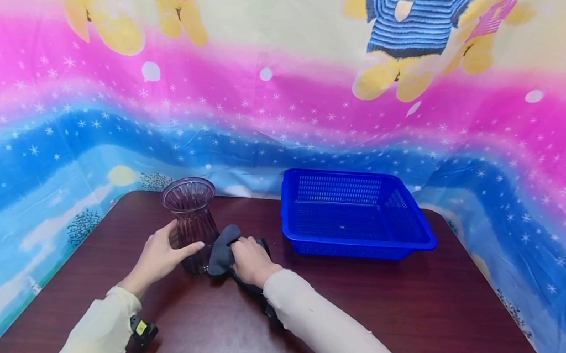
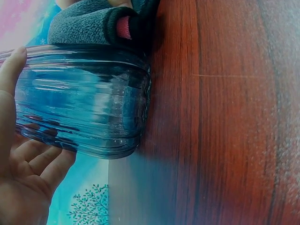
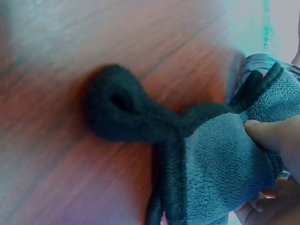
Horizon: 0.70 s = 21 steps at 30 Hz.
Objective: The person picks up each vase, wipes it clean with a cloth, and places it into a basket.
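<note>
A purple ribbed glass vase (image 1: 197, 222) with a flared rim stands at the left of the table, tilted slightly in the head view. My left hand (image 1: 161, 255) holds it from the left, thumb across the front and fingers behind. Through the glass in the left wrist view, some fingers (image 2: 51, 164) show under the vase's side. My right hand (image 1: 253, 262) grips a dark grey cloth (image 1: 224, 249) against the vase's lower right side. The right wrist view shows the cloth's fuzzy face (image 3: 225, 164) bunched under the thumb, its dark hemmed edge trailing over the table.
A blue plastic basket (image 1: 357, 249) with slotted walls stands at the back right of the dark red wooden table (image 1: 377, 306). Behind the table hangs a colourful curtain (image 1: 249, 102) printed with bears and snowflakes. A small black device (image 1: 143, 330) sits at the left wrist.
</note>
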Tool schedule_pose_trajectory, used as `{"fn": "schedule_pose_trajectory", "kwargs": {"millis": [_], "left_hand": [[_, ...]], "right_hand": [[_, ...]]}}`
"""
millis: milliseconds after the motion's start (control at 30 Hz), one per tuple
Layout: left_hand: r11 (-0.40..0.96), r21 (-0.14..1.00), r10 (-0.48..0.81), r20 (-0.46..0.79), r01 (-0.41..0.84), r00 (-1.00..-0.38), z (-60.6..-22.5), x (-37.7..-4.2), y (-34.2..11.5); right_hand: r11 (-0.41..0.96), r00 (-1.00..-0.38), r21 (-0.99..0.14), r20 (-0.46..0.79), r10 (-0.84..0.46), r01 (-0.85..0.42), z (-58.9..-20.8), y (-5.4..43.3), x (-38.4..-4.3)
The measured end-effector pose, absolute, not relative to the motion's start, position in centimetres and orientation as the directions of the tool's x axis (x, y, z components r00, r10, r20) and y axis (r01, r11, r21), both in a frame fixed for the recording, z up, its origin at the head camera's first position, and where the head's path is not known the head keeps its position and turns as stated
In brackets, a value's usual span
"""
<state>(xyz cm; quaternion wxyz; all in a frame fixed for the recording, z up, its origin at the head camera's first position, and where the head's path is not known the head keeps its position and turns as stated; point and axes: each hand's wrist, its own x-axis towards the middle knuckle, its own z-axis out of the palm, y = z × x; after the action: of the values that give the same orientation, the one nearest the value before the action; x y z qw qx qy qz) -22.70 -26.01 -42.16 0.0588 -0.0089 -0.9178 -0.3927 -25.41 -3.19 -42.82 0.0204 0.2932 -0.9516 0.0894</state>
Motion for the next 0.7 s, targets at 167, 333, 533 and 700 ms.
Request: {"fn": "schedule_pose_trajectory", "kwargs": {"millis": [167,333,533,700], "left_hand": [[0.689,0.722,-0.031,0.123,0.068,-0.992,-42.3,-22.8,-26.1],[0.690,0.720,-0.032,0.134,0.075,-0.991,-42.3,-22.8,-26.1],[0.695,0.715,-0.029,0.139,0.080,-0.990,-42.3,-22.9,-26.1],[0.693,0.716,-0.028,0.144,0.085,-0.989,-42.4,-22.9,-26.1]], "right_hand": [[0.805,-0.828,-0.196,0.096,-0.552,-0.559,-42.3,-3.3,-25.6],[0.800,-0.829,-0.220,0.102,-0.550,-0.558,-41.5,-3.3,-25.7],[0.798,-0.831,-0.234,0.119,-0.543,-0.555,-40.6,-3.5,-25.8],[0.783,-0.816,-0.228,0.159,-0.556,-0.578,-39.6,-3.7,-25.8]]}}
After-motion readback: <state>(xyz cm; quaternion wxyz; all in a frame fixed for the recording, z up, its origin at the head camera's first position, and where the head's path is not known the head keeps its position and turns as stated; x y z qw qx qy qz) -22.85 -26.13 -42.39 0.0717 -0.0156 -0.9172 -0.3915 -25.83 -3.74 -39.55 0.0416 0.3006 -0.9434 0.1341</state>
